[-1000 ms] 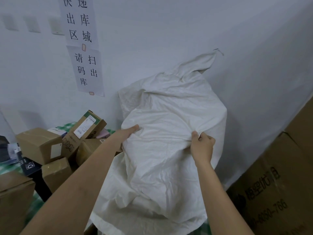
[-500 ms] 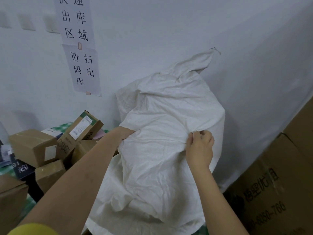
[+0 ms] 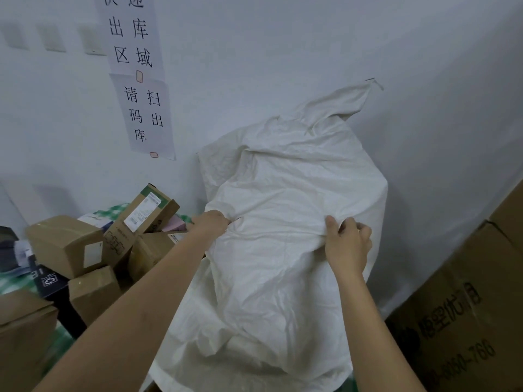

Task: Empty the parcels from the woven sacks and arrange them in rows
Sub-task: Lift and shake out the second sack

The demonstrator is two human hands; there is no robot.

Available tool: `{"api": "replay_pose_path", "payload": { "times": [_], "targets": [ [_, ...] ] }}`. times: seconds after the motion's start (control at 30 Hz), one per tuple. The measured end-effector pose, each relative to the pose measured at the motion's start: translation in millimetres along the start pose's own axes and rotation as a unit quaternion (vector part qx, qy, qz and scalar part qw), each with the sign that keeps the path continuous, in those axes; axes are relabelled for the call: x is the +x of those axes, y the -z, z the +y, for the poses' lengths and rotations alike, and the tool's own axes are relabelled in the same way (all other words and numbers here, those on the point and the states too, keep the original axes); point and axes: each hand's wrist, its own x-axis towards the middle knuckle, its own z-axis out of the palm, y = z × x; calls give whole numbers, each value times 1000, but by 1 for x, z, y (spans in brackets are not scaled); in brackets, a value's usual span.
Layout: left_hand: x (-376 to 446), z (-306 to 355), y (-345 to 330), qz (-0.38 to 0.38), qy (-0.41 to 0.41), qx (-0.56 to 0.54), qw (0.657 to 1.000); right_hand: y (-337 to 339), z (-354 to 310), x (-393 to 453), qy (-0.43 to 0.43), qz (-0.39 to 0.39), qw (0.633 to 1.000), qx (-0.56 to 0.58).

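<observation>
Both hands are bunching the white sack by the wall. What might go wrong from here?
The left hand and right hand grip only folds of the sack, so the cloth may slip. If the sack tips left, it could topple the tilted box in the loose parcel pile beside it.

Both hands shift their hold on the sack

Since a second ago the left hand (image 3: 210, 222) has slid left, from the sack's (image 3: 283, 236) front fold to its left edge. The right hand (image 3: 346, 244) has regathered cloth: its grip now shows a thumb raised beside a bunched fold, fingers spread wider than before.
</observation>
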Motion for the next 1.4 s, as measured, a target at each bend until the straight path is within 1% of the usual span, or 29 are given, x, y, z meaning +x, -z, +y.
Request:
{"api": "replay_pose_path", "payload": {
  "times": [0.07, 0.13, 0.17, 0.23, 0.37, 0.43, 0.53, 0.67, 0.73, 0.77, 0.8, 0.83, 0.87, 0.9, 0.93, 0.97, 1.0, 1.03, 1.07, 1.13, 1.2, 1.27, 1.33, 1.4],
  "targets": [
    [-2, -4, -3, 59, -2, -2, 998, -4, 1, 0, 55, 37, 996, -61],
    [-8, -9, -6, 121, -55, -85, 988, -7, 3, -3, 88, 55, 991, -87],
    [-13, -10, -7, 153, -87, -128, 976, -8, 3, -5, 97, 59, 989, -91],
    [-22, -10, -10, 186, -135, -188, 955, -7, 3, -8, 98, 53, 989, -92],
    [-32, -10, -12, 238, -190, -215, 928, -6, 2, -10, 85, 24, 995, -48],
    [-38, -10, -10, 265, -210, -216, 916, -4, 1, -8, 92, 22, 995, -4],
    [-43, -8, -9, 301, -234, -222, 897, 4, 0, -3, 69, -1, 995, 74],
    [-47, -7, -11, 322, -260, -224, 882, 13, 0, -3, 33, -11, 995, 96],
    [-49, -8, -12, 336, -270, -223, 874, 18, 1, -3, 36, -20, 997, 59],
    [-50, -8, -13, 345, -277, -220, 869, 20, 1, -5, 50, -13, 999, 15],
    [-51, -8, -13, 351, -282, -218, 866, 22, 0, -8, 75, 10, 996, -37],
    [-53, -7, -14, 356, -288, -217, 862, 23, -2, -12, 115, 43, 989, -81],
    [-54, -7, -14, 360, -294, -217, 859, 23, -4, -16, 173, 64, 977, -103],
    [-55, -7, -14, 364, -299, -218, 855, 24, -8, -20, 237, 44, 964, -108],
    [-56, -7, -14, 365, -300, -218, 854, 23, -13, -21, 284, -10, 952, -115],
    [-56, -7, -14, 364, -297, -219, 855, 21, -18, -22, 306, -73, 939, -138],
    [-57, -7, -14, 362, -295, -221, 856, 18, -22, -21, 310, -122, 926, -178],
    [-58, -6, -14, 361, -299, -224, 855, 12, -23, -17, 305, -147, 916, -215],
    [-59, -6, -15, 361, -309, -225, 850, 7, -25, -14, 297, -154, 911, -243],
    [-64, -5, -16, 362, -337, -229, 838, 2, -28, -10, 290, -140, 911, -259],
    [-67, 0, -17, 356, -346, -236, 835, 1, -29, -6, 308, -123, 908, -257],
    [-70, 5, -19, 344, -343, -243, 839, 3, -30, 0, 338, -111, 901, -248],
    [-73, 10, -21, 337, -351, -243, 839, 5, -31, 5, 350, -126, 903, -215],
    [-76, 14, -23, 338, -372, -234, 832, 8, -34, 8, 344, -161, 905, -190]
  ]
}}
